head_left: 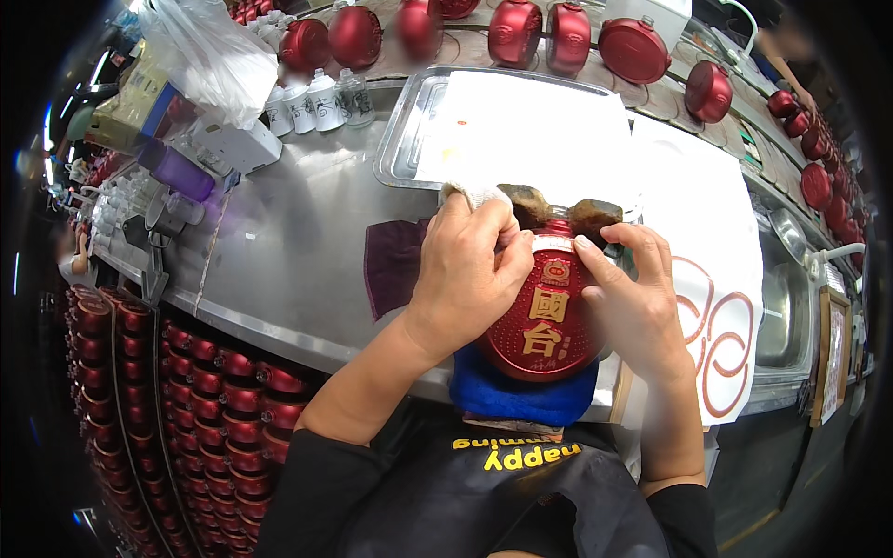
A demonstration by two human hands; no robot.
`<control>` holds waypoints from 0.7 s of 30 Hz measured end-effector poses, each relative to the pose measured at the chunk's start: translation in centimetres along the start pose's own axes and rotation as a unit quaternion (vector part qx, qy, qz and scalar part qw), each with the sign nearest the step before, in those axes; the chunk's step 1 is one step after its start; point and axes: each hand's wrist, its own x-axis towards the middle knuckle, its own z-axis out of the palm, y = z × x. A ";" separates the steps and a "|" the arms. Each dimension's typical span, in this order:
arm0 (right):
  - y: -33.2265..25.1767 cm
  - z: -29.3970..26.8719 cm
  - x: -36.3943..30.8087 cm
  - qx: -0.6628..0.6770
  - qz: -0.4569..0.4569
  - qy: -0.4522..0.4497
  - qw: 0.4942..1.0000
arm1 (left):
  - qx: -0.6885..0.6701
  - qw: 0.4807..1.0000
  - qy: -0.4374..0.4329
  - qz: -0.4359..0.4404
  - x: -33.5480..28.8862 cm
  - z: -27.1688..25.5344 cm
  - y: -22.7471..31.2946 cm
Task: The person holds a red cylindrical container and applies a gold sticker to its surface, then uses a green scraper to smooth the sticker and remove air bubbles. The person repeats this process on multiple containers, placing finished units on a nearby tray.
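A round, flat-sided red bottle (564,321) with gold raised characters lies face up before me, its neck pointing away. Across its shoulder runs a white curved strip (555,244). Two brown worn blocks (595,218) flank the neck, and a folded blue cloth (521,395) lies under the near end. My left hand (465,270) is closed round a crumpled white cloth (479,193), with its thumb tip at the strip's left end. My right hand (642,293) has thumb and forefinger apart, the thumb touching the strip's right end and the forefinger by the right block.
Beyond the bottle, a metal tray (395,139) bears white paper (530,116). A sheet with reddish ring shapes (712,279) lies right, before a sink (786,316). A purple cloth (391,265) is left. Red bottles (634,50) line a conveyor behind; more are stacked lower left.
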 end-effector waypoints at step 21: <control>0.1 0.2 -0.1 -0.007 -0.009 0.009 1.000 | 0.008 1.000 0.003 0.003 0.0 0.1 -0.1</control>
